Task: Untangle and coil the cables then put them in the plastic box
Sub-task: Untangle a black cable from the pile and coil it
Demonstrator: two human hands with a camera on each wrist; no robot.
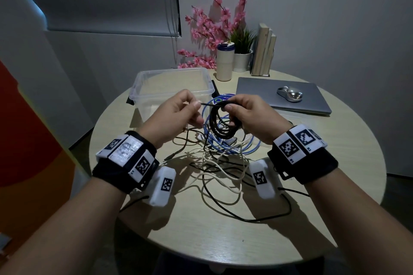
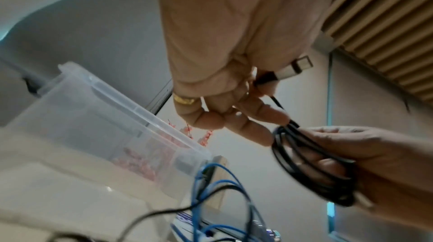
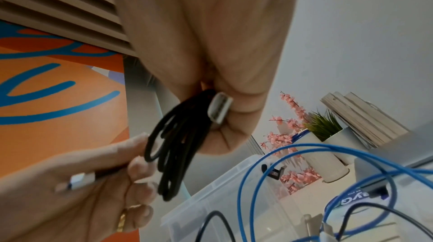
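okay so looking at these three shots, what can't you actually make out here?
- Disc, head view: label hidden by the black coil and right hand.
- Cable pile, head view: which lead crosses which, too thin and tangled.
- Box floor, head view: near part hidden by the left hand.
- Left wrist view: coil blurred.

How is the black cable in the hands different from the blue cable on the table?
The black cable is wound into a tight coil; the blue cable lies in wide, loose loops. The black cable is held up, the right hand gripping the coil and the left hand pinching its end; the blue cable lies on the table, tangled with others. Both are outside the plastic box.
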